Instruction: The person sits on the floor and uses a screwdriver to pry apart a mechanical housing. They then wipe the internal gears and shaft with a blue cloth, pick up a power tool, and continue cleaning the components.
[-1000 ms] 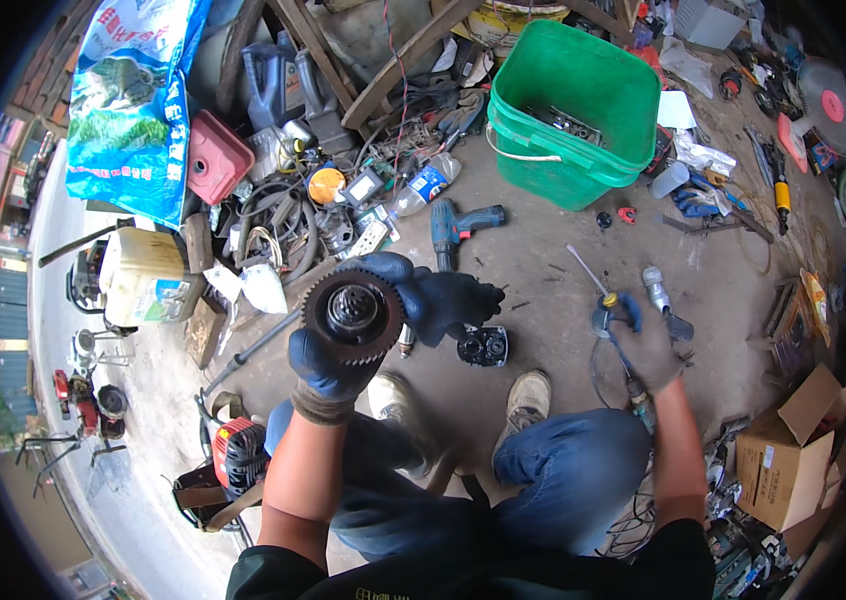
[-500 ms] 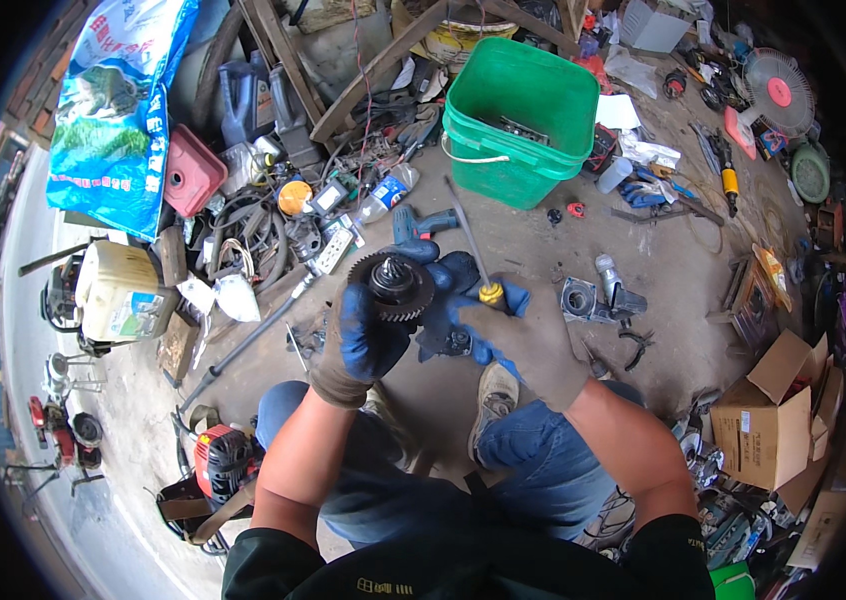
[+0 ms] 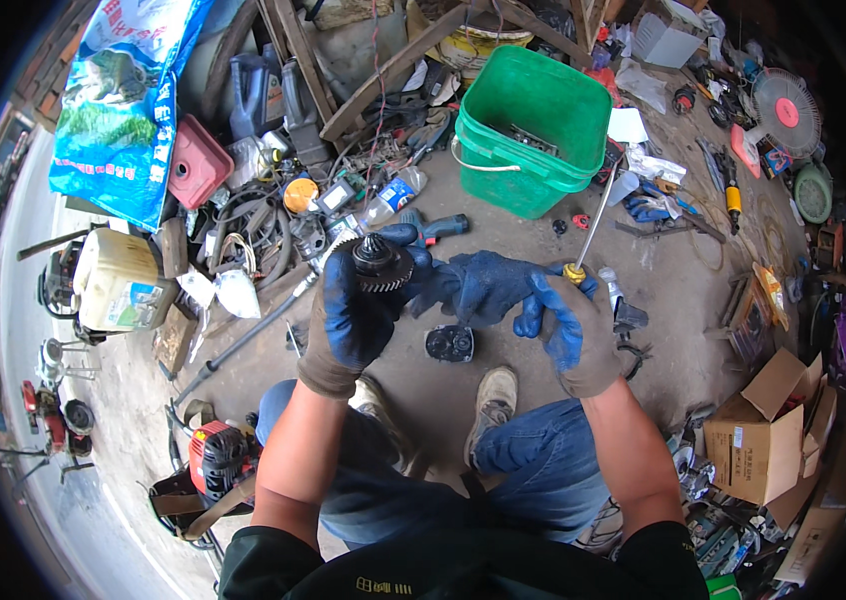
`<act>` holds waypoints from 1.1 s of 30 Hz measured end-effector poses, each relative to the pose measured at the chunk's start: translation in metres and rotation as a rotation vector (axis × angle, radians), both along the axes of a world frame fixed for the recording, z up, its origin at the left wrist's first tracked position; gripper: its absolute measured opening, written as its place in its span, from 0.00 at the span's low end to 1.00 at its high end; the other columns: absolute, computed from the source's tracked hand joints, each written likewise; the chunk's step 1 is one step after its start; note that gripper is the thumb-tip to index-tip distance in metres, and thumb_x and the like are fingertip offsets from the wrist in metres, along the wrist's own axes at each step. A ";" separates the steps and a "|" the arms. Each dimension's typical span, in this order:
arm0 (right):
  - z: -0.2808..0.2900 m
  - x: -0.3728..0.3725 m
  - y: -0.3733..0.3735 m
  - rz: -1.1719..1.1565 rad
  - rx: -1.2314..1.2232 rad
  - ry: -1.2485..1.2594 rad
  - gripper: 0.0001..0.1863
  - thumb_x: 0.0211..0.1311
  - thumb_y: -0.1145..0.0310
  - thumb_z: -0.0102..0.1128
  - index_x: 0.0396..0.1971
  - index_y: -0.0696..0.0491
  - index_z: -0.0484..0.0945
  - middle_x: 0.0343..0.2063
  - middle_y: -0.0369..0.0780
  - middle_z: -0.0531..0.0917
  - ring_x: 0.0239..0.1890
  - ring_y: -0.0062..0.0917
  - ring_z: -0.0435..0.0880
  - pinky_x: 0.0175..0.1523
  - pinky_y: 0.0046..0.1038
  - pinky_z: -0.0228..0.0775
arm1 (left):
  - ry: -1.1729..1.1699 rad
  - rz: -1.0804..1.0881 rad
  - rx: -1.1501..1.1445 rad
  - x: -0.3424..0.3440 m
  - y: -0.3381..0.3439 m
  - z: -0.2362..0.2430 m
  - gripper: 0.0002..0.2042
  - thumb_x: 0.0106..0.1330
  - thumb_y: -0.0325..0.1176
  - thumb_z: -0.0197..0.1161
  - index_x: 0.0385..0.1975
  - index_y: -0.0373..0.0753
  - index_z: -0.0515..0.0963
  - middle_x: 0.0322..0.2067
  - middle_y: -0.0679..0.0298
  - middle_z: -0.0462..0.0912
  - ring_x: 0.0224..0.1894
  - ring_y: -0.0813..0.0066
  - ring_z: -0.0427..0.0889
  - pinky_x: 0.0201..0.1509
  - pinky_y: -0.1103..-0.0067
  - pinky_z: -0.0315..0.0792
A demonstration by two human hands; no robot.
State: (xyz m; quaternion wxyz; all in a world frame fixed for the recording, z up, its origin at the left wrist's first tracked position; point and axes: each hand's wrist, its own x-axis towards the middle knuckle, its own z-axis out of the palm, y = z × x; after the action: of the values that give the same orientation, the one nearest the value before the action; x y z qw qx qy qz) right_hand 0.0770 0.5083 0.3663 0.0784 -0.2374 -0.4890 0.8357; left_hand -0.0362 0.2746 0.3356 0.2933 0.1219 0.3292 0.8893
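both hands (image 3: 363, 305) closer, one gear (image 3: 381, 263)

Count, floor of workshop:
- Gloved hands: 2, left hand (image 3: 358, 310) and right hand (image 3: 568, 325).
- Geared metal part (image 3: 381, 262): 1, in left grip.
- Screwdriver (image 3: 588, 228), yellow-handled: 1, in right grip.
- Green bucket (image 3: 533, 130): 1.
- Small black housing (image 3: 449, 343) by the shoes: 1.
- Shoes: 2.
- Open cardboard box (image 3: 768, 435): 1, toward right edge of floor.
- Blue printed sack (image 3: 128, 100): 1.
- Red container (image 3: 195, 162): 1.
- Small loose tools and scraps: too many and too small to count.
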 end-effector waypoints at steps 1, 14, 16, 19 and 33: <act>0.000 0.001 0.001 -0.007 -0.018 0.007 0.07 0.72 0.69 0.62 0.40 0.58 0.80 0.23 0.41 0.80 0.23 0.28 0.80 0.30 0.33 0.75 | 0.019 -0.009 -0.037 0.000 0.001 0.002 0.39 0.72 0.67 0.56 0.62 0.31 0.75 0.51 0.56 0.84 0.56 0.65 0.83 0.62 0.69 0.75; 0.002 -0.002 0.000 -0.040 -0.031 0.057 0.09 0.70 0.69 0.67 0.39 0.59 0.81 0.24 0.40 0.83 0.22 0.23 0.81 0.29 0.27 0.75 | 0.376 -0.178 -0.354 0.004 0.004 0.019 0.47 0.62 0.74 0.63 0.59 0.28 0.77 0.51 0.49 0.85 0.55 0.61 0.84 0.66 0.65 0.73; 0.003 -0.002 -0.006 -0.059 -0.095 0.053 0.09 0.70 0.69 0.67 0.39 0.59 0.81 0.24 0.39 0.83 0.22 0.22 0.81 0.30 0.27 0.75 | 0.331 -0.145 -0.357 0.011 0.013 0.020 0.43 0.61 0.69 0.69 0.58 0.29 0.78 0.48 0.55 0.86 0.48 0.71 0.84 0.56 0.74 0.77; 0.003 -0.002 -0.010 -0.072 -0.067 0.011 0.09 0.70 0.69 0.67 0.39 0.59 0.82 0.24 0.39 0.83 0.23 0.22 0.81 0.30 0.27 0.75 | 0.308 -0.124 -0.408 0.013 0.017 0.022 0.41 0.59 0.64 0.74 0.58 0.29 0.79 0.45 0.59 0.87 0.47 0.75 0.85 0.55 0.77 0.80; 0.012 0.014 0.024 0.557 1.364 -0.199 0.15 0.63 0.60 0.71 0.43 0.54 0.86 0.30 0.48 0.88 0.35 0.42 0.89 0.40 0.41 0.77 | 0.371 0.122 -0.375 -0.013 -0.014 0.030 0.47 0.58 0.71 0.70 0.57 0.25 0.77 0.47 0.55 0.86 0.51 0.67 0.85 0.59 0.71 0.78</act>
State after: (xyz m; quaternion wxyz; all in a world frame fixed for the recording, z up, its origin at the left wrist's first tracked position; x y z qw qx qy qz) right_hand 0.0912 0.5327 0.3781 -0.0510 -0.0778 -0.9463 0.3097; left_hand -0.0494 0.2607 0.3657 0.1913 0.2063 0.5431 0.7911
